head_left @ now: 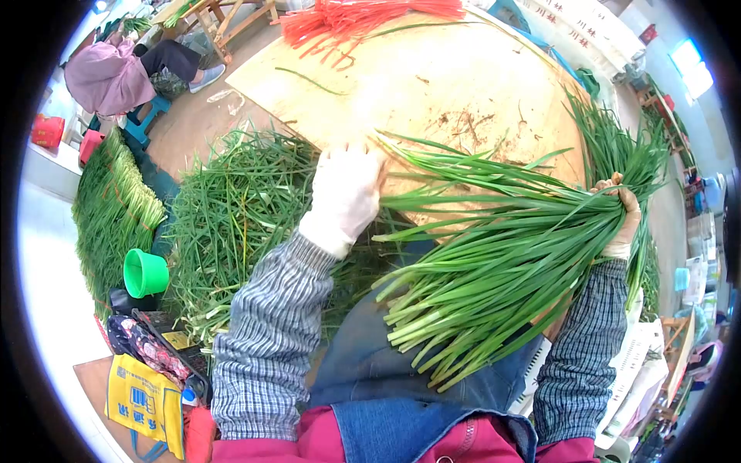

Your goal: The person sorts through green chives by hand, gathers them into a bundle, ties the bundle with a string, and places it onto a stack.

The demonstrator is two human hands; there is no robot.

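Observation:
A large bunch of garlic chives (494, 247) fans out over my lap and the table's near edge, pale stem ends toward me and to the left. My right hand (620, 216) is closed around the bunch near its leafy right end. My left hand (343, 193), in a white glove, is at the table's near left edge beside the loose stalks. Its fingers are curled downward and together, partly washed out by glare. Whether a thin stalk lies in them is hidden.
The wooden table (494, 85) carries red ties (363, 23) and scattered debris. Left of me are a heap of loose green leaves (231, 224), stacked chive bundles (116, 201), a green bucket (145, 273) and a yellow bag (143, 401). A seated person (112, 77) is at upper left.

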